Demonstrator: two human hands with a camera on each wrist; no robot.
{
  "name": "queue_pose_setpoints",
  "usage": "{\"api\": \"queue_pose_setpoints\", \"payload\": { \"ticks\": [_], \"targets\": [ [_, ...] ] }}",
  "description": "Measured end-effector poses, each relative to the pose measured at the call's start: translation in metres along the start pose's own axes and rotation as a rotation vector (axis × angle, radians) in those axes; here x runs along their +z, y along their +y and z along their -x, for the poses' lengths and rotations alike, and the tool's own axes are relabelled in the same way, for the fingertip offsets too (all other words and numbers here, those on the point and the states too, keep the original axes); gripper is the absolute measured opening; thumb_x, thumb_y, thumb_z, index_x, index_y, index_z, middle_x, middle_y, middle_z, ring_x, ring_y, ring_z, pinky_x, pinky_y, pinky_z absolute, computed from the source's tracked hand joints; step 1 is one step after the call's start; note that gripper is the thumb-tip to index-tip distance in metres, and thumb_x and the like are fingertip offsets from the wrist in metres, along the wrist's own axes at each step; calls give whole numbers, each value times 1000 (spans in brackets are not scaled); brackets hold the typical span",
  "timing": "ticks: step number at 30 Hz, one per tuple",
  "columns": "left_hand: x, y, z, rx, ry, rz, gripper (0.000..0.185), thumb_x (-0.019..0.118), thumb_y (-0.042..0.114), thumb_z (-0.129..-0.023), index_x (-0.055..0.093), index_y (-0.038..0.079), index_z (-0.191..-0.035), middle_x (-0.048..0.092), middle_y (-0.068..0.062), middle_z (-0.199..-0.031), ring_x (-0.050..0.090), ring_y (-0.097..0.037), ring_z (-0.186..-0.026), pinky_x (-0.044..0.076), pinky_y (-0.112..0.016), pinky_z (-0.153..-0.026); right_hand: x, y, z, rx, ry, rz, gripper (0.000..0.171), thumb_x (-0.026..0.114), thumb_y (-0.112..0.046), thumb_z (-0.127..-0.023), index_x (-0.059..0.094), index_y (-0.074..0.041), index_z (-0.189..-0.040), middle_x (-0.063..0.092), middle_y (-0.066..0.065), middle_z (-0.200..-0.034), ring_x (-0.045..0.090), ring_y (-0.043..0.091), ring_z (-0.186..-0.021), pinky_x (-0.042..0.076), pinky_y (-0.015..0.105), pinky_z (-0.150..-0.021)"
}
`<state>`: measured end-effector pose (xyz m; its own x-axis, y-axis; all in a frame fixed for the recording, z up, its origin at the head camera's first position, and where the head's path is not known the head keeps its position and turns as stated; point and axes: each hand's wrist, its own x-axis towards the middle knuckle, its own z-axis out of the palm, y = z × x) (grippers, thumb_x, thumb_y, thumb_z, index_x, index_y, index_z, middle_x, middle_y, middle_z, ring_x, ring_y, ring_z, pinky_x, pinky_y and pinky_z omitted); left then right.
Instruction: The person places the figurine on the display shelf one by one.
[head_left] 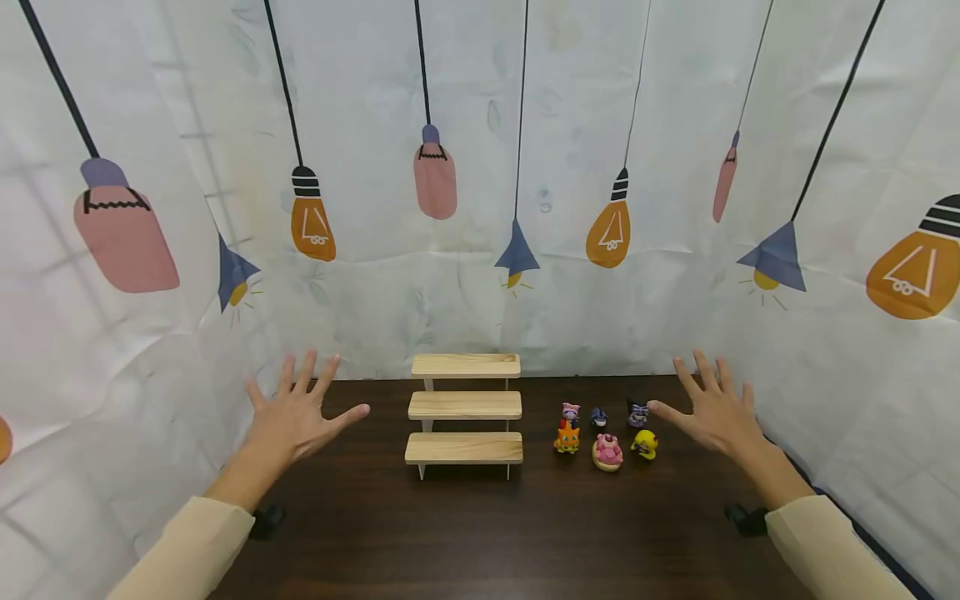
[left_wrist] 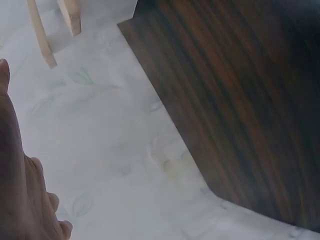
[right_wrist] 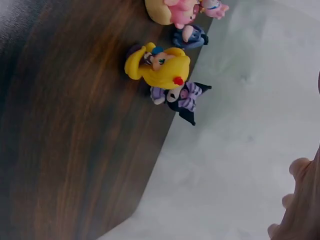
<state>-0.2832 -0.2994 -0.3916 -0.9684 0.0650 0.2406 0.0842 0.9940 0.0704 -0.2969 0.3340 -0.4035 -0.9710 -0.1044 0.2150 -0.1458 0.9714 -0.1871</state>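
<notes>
My left hand (head_left: 288, 421) hovers over the dark table's left side, fingers spread, holding nothing. On the right my other hand (head_left: 716, 412) is spread the same way, nearest the small figurines. These are a black-and-purple figurine (head_left: 637, 413), a yellow-haired figurine (head_left: 644, 444), a pink bear figurine (head_left: 608, 451), a blue figurine (head_left: 598, 417), an orange figurine (head_left: 567, 438) and a pink-and-white figurine (head_left: 571, 412). Between the hands stands a three-step wooden display rack (head_left: 465, 406) with bare shelves. In the right wrist view the yellow-haired figurine (right_wrist: 162, 67) partly covers the black-and-purple one.
The dark wooden table (head_left: 465, 533) meets a white cloth backdrop (head_left: 375, 317) printed with hanging lamps, which also rises at both sides. Black straps or mounts (head_left: 267, 521) sit at the wrists. Rack shelf ends (left_wrist: 72, 20) show in the left wrist view.
</notes>
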Motion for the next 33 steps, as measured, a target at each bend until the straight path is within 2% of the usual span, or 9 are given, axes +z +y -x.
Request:
{"api": "queue_pose_setpoints", "payload": {
  "ticks": [6, 9, 17, 26, 33],
  "targets": [
    [8, 8, 11, 2, 15, 10, 106, 40, 89, -85, 6, 29, -166, 3, -17, -173, 0, -50, -157, -17, -86, -105, 7, -2, 11, -8, 17, -8, 101, 51, -74, -93, 7, -20, -166, -3, 21, -172, -6, 56, -153, 1, 88, -106],
    [16, 11, 14, 3, 19, 18, 105, 41, 89, -86, 6, 30, -166, 1, -15, -173, 4, -51, -156, -16, -86, -105, 12, -2, 16, -3, 12, -10, 101, 50, -74, -93, 6, -20, -166, -5, 20, -172, -9, 55, -154, 1, 88, -106],
    [39, 17, 27, 4, 9, 34, 104, 41, 88, -86, 5, 32, -166, -2, -11, -174, 1, -48, -157, -18, -84, -107, 24, -4, 28, -12, 11, -24, 99, 50, -73, -94, 9, -19, -166, -3, 19, -172, -6, 55, -154, -1, 87, -106],
    [65, 23, 38, 6, 18, 62, 102, 44, 87, -86, 5, 35, -165, 6, -14, -173, 6, -47, -157, -7, -87, -108, 41, -5, 40, -5, 19, -18, 98, 51, -72, -94, 12, -19, -166, 2, 19, -172, 1, 55, -154, 4, 87, -107],
    [80, 37, 41, -6, -2, 144, 97, 44, 82, -90, 5, 34, -166, 5, -14, -173, 8, -48, -157, 0, -88, -107, 52, -8, 46, 23, 24, -72, 95, 51, -71, -95, 15, -17, -166, 7, 22, -171, 8, 57, -151, 7, 87, -106]
  ]
}}
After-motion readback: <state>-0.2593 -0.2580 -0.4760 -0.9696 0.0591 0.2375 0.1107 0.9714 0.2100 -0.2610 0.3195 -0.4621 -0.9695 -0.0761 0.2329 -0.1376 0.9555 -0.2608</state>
